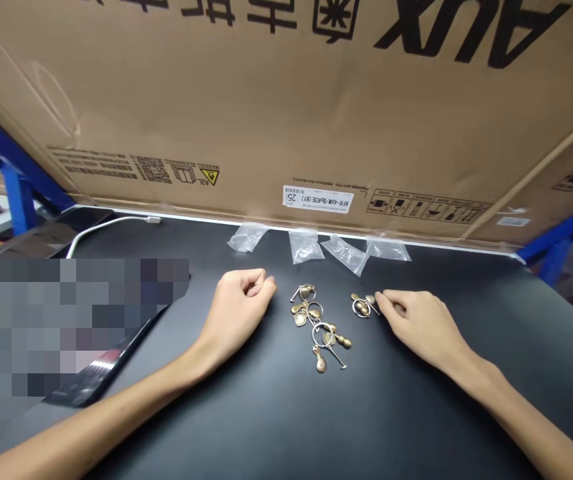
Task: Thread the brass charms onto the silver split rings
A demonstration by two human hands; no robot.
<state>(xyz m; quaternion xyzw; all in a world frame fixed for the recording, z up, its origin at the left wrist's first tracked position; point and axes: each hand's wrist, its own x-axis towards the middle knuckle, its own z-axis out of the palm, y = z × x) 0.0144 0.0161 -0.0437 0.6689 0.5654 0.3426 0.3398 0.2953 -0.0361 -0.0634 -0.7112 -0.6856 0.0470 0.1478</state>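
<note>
My left hand (242,300) is curled into a loose fist on the dark table, left of the keychains, with nothing visible in it. My right hand (419,323) has its thumb and fingers pinched together at the edge of one keychain (361,308), at a small charm beside its ring. Between my hands lie three more metal keychains with bronze charms: a far one (308,291), a middle one (314,311) and a near one (323,335). Thin T-shaped bars hang from some of them. The three lie close together, partly overlapping.
Several small clear plastic bags (306,246) lie in a row along the table's back edge. Behind stands a large cardboard box (266,120). On the left are a white cable (111,223) and a dark, partly pixelated device (86,393). Blue frame posts (19,200) flank the table.
</note>
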